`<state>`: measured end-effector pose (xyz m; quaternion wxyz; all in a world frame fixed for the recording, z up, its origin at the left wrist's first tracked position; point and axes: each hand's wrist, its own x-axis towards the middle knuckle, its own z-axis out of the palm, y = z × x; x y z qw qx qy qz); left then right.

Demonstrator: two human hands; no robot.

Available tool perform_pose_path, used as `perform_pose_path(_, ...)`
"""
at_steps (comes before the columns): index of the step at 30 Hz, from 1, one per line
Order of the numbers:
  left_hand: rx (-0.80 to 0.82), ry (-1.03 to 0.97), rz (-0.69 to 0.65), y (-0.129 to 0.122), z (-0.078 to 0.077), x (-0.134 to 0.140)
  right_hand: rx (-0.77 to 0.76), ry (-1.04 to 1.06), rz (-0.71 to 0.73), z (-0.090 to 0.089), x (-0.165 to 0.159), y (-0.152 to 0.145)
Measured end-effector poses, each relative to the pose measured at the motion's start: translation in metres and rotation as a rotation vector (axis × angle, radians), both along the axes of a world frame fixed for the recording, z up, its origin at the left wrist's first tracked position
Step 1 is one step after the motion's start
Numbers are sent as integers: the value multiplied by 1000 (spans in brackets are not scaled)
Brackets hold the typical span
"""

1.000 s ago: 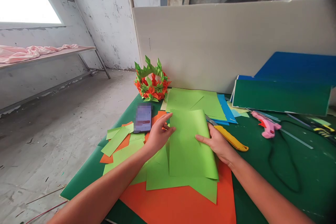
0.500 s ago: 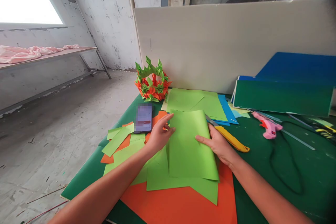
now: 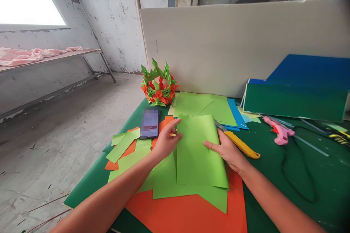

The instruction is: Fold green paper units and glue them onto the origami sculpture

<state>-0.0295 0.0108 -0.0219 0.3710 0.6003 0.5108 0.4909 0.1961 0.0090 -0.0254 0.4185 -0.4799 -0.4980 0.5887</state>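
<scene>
A light green sheet of paper (image 3: 198, 149), folded over with its rounded fold on the right, lies over other green paper and an orange sheet (image 3: 180, 213). My right hand (image 3: 225, 149) grips it at that fold, thumb on top and the other fingers out of sight behind the edge. At the paper's left edge is my left hand (image 3: 168, 136), open, its fingers apart and holding nothing. Just beyond my right hand lies a yellow-handled utility knife (image 3: 242, 145), blade toward the paper. Green paper strips (image 3: 124, 147) are scattered left of my left hand.
A phone (image 3: 149, 123) lies left of the papers. Behind it stands a green and orange folded-paper ornament (image 3: 158, 87). More green sheets (image 3: 202, 105) lie at the back. A pink glue gun (image 3: 280, 130) with a black cord and a green board (image 3: 295, 102) are on the right.
</scene>
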Motion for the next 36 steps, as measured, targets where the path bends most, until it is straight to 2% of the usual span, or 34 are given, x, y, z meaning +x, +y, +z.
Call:
perform_pose_path(15,-9,14,-4,0,0,1,-7,-3,-5,-1,0,0)
perform_pose_path(20,25,108,-12,2,0,-2,8,-36,2,-3,-1,0)
perform_pose_path(22,39,183,-5,4,0,-4,104,-133,-22,-5,-2,0)
perform_pose_path(25,12,295,6,6,-1,-8,452,-427,-39,-7,-3,-3)
perform_pose_path(28,-30,361,-6,9,-2,-11,758,-728,130,-6,-5,-7)
perform_pose_path(30,-36,373,-11,10,-2,-13,834,-844,287,-6,-8,-8)
perform_pose_path(32,-42,373,-8,10,-1,-14,846,-902,399,-7,-10,-8)
perform_pose_path(36,-59,382,11,9,-1,-12,824,-925,451,-10,-11,-4)
